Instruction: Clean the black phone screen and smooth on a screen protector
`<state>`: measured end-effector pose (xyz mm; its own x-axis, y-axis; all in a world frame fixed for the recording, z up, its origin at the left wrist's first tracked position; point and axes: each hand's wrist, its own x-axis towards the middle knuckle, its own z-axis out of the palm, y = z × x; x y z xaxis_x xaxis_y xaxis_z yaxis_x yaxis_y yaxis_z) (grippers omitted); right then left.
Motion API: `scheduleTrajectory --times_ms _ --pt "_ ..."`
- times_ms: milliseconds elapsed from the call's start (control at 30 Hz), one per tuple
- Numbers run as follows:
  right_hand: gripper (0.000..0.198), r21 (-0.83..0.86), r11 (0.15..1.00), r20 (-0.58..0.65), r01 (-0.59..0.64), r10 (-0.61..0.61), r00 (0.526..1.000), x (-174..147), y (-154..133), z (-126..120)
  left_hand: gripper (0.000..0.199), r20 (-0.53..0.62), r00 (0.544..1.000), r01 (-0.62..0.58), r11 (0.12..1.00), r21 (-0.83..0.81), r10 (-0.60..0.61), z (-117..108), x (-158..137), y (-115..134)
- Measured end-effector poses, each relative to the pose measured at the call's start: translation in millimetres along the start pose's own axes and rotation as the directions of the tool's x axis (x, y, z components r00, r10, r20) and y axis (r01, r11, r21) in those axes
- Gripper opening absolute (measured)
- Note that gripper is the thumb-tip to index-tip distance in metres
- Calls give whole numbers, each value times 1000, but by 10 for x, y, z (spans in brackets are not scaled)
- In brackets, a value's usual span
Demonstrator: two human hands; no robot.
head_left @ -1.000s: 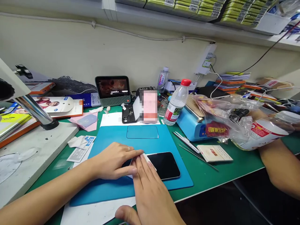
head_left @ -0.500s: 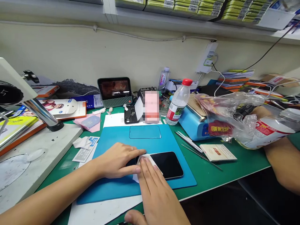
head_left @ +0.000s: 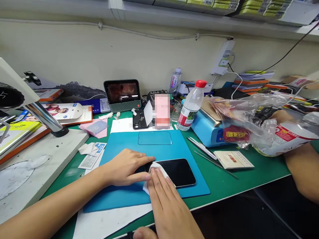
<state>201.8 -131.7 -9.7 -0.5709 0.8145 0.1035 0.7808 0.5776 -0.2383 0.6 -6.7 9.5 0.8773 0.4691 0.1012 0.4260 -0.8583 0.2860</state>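
A black-screened smartphone [head_left: 183,172] lies face up on a blue mat [head_left: 119,142]. My left hand [head_left: 123,167] holds the phone's left end, with index finger and thumb spread to its two corners. Flat under the fingers of my right hand [head_left: 169,205] is a white wipe [head_left: 161,168], pressed on the left part of the screen. The hands cover that end of the phone. Farther back on the mat rests a clear screen protector [head_left: 155,138] with a dark border.
Tweezers [head_left: 214,162] and a cigarette-pack-like white box [head_left: 233,159] lie right of the mat. Behind stand a red-capped bottle [head_left: 191,108], a blue scale [head_left: 205,131] and a smart display [head_left: 122,96]. A white stand base [head_left: 50,166] is left. Another person's arm [head_left: 302,169] shows at right.
The view has shifted slightly. My right hand, with the wipe, has barely moved on the phone's left part; my left hand stays at the phone's end.
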Motion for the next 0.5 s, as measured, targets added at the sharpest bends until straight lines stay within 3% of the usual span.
scheduleTrajectory --times_ms 167,367,500 --pt "96 56 996 14 -70 69 998 85 -30 -46 78 2 1000 18 1000 -13 -18 4 7 -1" --pt "99 31 999 -21 -25 25 999 17 -14 0 79 13 1000 11 1000 5 -11 -6 7 1" --pt "93 46 998 22 -50 50 999 60 10 -62 73 -9 1000 6 999 -32 -6 0 -9 -8"
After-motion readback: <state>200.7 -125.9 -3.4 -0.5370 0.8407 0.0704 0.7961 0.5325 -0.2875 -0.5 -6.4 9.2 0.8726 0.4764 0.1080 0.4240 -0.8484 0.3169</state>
